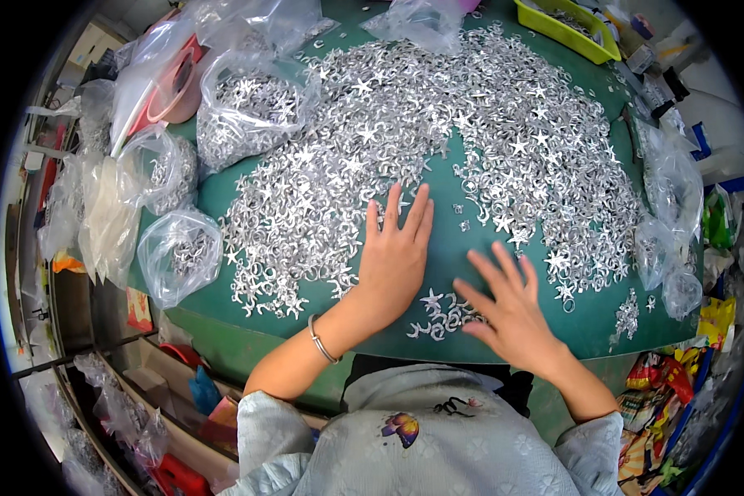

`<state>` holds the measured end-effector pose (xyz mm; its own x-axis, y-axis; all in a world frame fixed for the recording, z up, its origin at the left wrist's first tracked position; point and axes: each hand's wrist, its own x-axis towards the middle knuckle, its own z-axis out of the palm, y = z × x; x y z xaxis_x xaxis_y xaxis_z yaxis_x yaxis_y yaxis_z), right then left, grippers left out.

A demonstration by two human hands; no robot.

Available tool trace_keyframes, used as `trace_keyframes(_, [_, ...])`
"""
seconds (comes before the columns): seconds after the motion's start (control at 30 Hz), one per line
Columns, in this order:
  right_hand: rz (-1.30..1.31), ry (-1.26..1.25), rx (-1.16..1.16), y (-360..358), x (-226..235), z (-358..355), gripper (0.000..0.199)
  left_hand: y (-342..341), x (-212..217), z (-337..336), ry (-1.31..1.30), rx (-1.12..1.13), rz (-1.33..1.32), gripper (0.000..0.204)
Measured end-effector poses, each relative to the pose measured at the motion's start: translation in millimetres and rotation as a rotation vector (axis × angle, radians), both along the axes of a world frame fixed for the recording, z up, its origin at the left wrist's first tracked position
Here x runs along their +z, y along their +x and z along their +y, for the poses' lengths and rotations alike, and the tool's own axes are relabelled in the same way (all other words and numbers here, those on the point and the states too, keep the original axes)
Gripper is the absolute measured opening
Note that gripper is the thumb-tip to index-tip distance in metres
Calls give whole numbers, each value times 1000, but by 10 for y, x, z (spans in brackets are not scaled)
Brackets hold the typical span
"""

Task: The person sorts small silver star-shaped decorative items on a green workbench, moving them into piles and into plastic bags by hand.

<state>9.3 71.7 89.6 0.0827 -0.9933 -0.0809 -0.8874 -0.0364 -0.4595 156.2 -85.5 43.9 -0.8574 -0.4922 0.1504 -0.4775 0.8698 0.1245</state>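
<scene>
Fingers (405, 217) spreading wide and lying flat on the green table (446, 248), holding nothing, palm down. Left hand (393, 264) pressing at the near edge of the big heap of silver star pieces (438, 132), fingertips just touching the closest ones. Right hand (512, 310) also splayed open and empty, hovering or resting beside a small separate cluster of stars (440, 314) near the table's front edge, right between the two hands.

Possibly risky: that little cluster sitting so close to the front edge, so one careless sweep sending pieces onto the lap or floor. Also sleeves or forearms dragging through the heap and mixing sorted bits back in. Clear plastic bags (179, 252) of the same pieces slumping at the left edge, looking ready to slide off if bumped.

Hard to tell: whether the right palm is actually touching the table or just floating above it. Pieces too tiny to sort stars from rings or other shapes with any certainty. Yellow tray (566, 33) at the far right cut off by the rim, contents unreadable. Clutter on both sides smeared by the lens curve.
</scene>
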Motion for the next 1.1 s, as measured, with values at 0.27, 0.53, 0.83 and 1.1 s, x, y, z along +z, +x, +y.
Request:
trace_keyframes(0.27, [346, -97, -21, -302, -275, -390, 56, 279, -40, 803, 410, -335, 139, 48])
trace_keyframes(0.53, [65, -143, 110, 15, -122, -657, 52, 838, 77, 588, 336, 20, 147, 48])
trace_keyframes(0.83, [156, -146, 295, 209, -318, -1166, 54, 1343, -90, 148, 58, 255, 6, 58])
trace_keyframes(1.1, [377, -252, 40, -222, -258, -918, 48, 1331, -44, 80, 40, 407, 202, 51])
